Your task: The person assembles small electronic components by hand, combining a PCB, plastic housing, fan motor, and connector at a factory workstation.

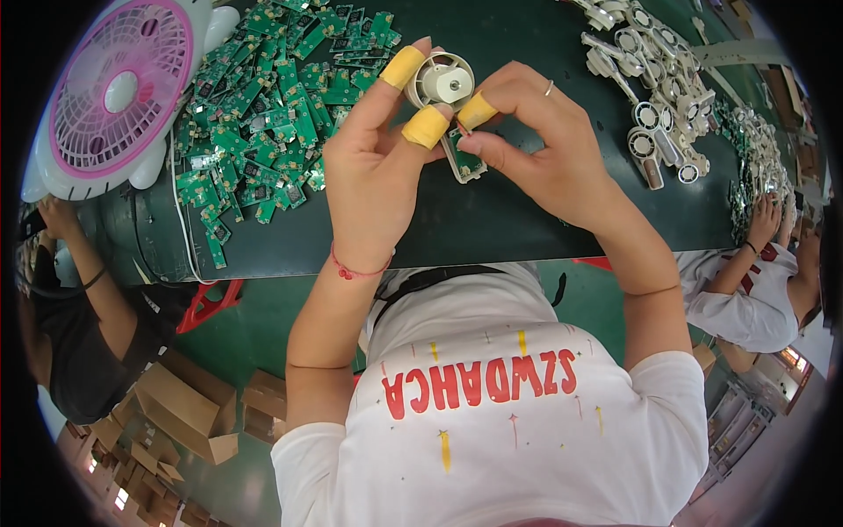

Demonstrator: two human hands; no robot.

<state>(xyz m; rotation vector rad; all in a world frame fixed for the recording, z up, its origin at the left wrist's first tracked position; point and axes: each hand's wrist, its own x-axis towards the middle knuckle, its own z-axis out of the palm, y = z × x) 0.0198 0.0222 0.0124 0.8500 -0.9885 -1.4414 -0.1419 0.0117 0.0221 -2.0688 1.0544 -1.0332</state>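
Note:
A small white handheld fan housing [461, 171] is gripped in my left hand [373, 167], thumb and index finger at its round head. Inside that head sits a white motor [442, 83] with a dark shaft hole. A green circuit board [469, 161] lies in the handle part, partly covered by my fingers. My right hand [549, 132] pinches a thin red wire [463, 131] between thumb and index finger, close beside the board. Yellow tape wraps the left thumb and index fingertip and the right index fingertip.
Loose green circuit boards [263, 132] are heaped on the dark table [544, 233] at left, beside a pink and white fan [118, 88]. White fan housings [659, 114] pile up at right. Co-workers sit at both sides, one with hands [768, 220] at the right-hand pile. Cardboard boxes [184, 404] stand on the floor.

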